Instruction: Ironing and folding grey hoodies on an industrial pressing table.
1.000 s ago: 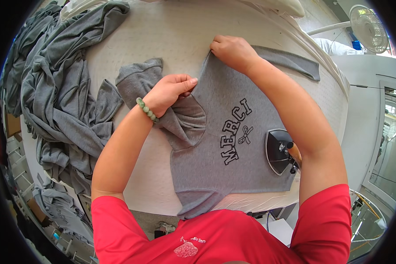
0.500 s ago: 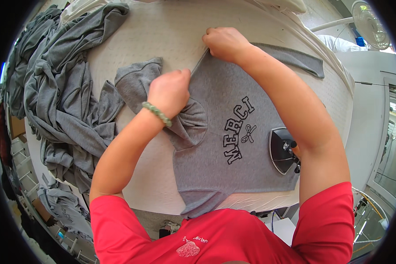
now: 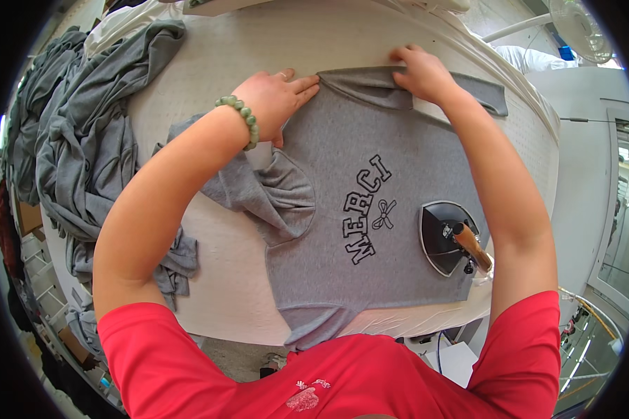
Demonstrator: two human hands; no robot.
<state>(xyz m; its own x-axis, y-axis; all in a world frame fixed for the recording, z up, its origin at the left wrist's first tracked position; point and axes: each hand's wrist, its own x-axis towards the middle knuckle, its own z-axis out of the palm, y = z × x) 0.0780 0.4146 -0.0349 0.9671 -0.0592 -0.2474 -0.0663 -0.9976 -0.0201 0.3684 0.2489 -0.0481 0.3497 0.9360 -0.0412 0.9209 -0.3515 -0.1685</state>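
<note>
A grey sweatshirt with dark outlined lettering and a small bow print lies on the padded table. My left hand, with a green bead bracelet at the wrist, reaches its stretched fingers to the shirt's far left corner. Beyond the print, my right hand is over the folded far edge, near the sleeve; its fingers are apart and slightly blurred. Close to my right forearm, a dark iron with a wooden handle rests on the shirt. The other sleeve lies bunched below my left hand.
A big heap of grey garments covers the left side of the table. The pale table cover shows along the near edge. At the far right stands a white fan, and a light cabinet is beyond the table's right side.
My left hand has moved away from me and flattened out, fingers extended. My right hand has let go of the shirt's far edge and moved right. That edge now lies folded down.
</note>
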